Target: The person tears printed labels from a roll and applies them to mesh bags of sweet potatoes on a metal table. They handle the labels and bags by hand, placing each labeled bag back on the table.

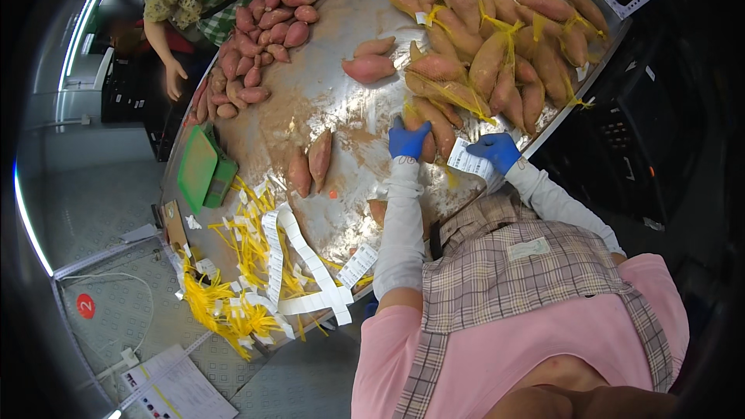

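My left hand (408, 140), in a blue glove, is closed on a yellow net bag of sweet potatoes (441, 130) lying on the metal table. With my right hand (498, 152), also blue-gloved, I pinch a white printed label (470, 160) beside the lower end of this bag. More filled net bags of sweet potatoes (489, 39) are piled just beyond my hands. Two loose sweet potatoes (369, 69) lie to the left of that pile. Another pair of sweet potatoes (319, 159) rests on the table left of my left hand.
A heap of loose sweet potatoes (264, 31) covers the far left. A green scale (203, 168) stands at the left edge. Yellow net bags (221, 310) and a strip of white labels (273, 256) lie near left. Across the table is another person, a bare hand (174, 77) hanging beside it.
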`<state>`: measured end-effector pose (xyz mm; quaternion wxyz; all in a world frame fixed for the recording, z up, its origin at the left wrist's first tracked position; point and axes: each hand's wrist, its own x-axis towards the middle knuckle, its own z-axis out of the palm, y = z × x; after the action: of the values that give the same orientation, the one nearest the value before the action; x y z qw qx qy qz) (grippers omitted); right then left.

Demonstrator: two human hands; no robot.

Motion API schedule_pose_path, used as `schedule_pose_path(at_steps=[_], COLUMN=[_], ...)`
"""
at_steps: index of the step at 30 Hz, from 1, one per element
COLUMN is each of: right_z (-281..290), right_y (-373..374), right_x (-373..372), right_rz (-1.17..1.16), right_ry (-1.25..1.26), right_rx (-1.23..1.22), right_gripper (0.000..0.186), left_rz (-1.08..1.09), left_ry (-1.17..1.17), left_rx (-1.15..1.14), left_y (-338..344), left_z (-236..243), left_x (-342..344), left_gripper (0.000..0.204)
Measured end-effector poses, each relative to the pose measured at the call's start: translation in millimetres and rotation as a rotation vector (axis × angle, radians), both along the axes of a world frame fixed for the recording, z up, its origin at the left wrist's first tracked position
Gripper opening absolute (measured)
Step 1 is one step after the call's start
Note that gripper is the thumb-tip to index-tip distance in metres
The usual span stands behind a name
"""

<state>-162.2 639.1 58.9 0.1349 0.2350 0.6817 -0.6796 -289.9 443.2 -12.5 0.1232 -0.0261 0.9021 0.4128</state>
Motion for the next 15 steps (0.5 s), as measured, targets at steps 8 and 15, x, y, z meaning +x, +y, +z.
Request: schedule_pose_path(at_steps=[8,15], right_z=[-4.7,-2.4], right_y=[-3.9,-25.6], right_x=[-4.4,-45.9], right_rz=[0.043,0.196], right_ry=[-0.017,0.14], right_rx=[-0.014,0.181], right_gripper=[0.026,0.026], left_rz=[-0.031,0.334], left_ry=[0.15,0.385], left_rx=[-0.104,0.035], left_y=[-25.1,-22.3], left_z=[25.8,-25.0], left_x=[65.7,57.0], left_gripper=[0.066,0.05])
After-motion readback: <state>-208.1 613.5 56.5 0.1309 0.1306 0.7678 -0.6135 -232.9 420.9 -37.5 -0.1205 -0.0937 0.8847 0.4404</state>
